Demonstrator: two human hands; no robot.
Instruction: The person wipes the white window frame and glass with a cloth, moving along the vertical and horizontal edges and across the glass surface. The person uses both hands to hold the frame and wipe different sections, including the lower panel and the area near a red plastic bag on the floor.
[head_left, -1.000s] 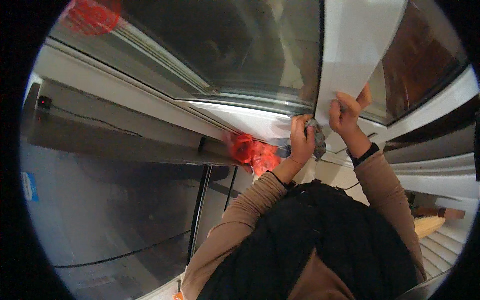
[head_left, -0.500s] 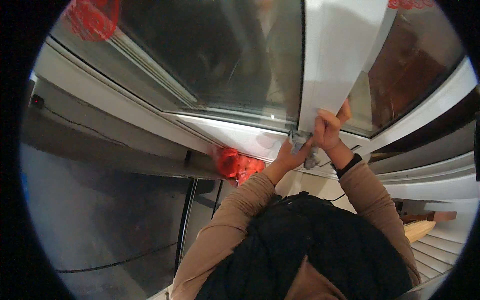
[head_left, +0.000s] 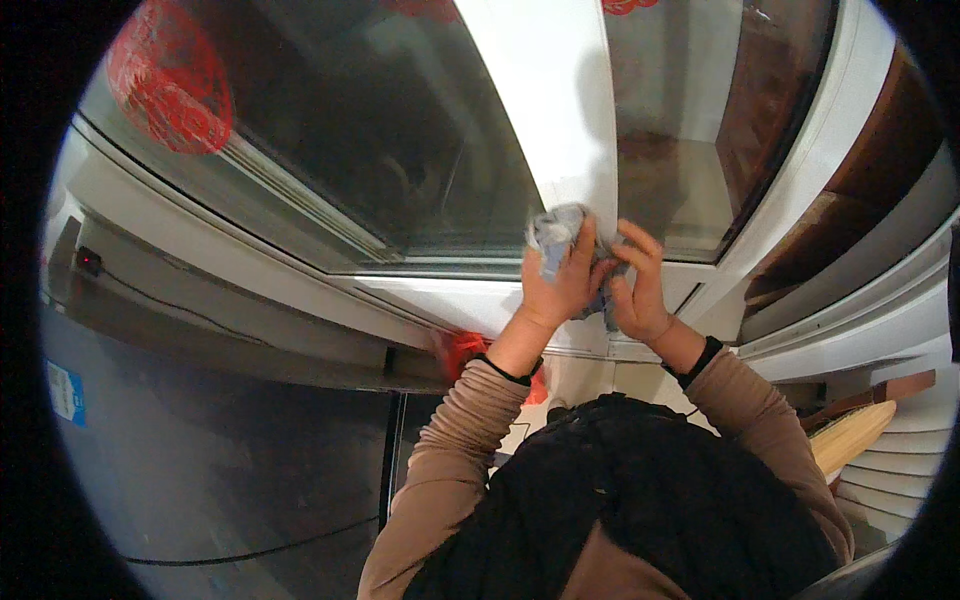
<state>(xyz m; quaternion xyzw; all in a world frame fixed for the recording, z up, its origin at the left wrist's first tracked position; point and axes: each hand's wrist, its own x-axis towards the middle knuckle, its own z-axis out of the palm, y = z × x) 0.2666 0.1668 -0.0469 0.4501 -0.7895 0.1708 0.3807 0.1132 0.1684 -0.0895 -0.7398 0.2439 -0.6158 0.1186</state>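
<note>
A crumpled grey cloth (head_left: 559, 228) lies against the lower part of the white upright bar of a glazed door frame (head_left: 570, 110). My left hand (head_left: 560, 275) grips the cloth and presses it to the frame, fingers pointing up. Beside it, my right hand (head_left: 643, 290) has its fingers curled at the cloth's right edge, where a fold hangs between both hands. The right fingertips partly cover that fold. Glass panes stand on either side of the bar, a dark one (head_left: 400, 140) to the left and a lighter one (head_left: 670, 190) to the right.
A red plastic bag (head_left: 463, 350) sits below the frame, partly behind my left forearm. At the left stands a large dark grey panel (head_left: 240, 450) with a cable across it. A red round decoration (head_left: 170, 80) is on the left pane. Wooden boards (head_left: 855, 435) lean at the right.
My left hand and the cloth have moved up and left onto the upright bar. My right hand has come down from the bar to the cloth's edge. The view has shifted too.
</note>
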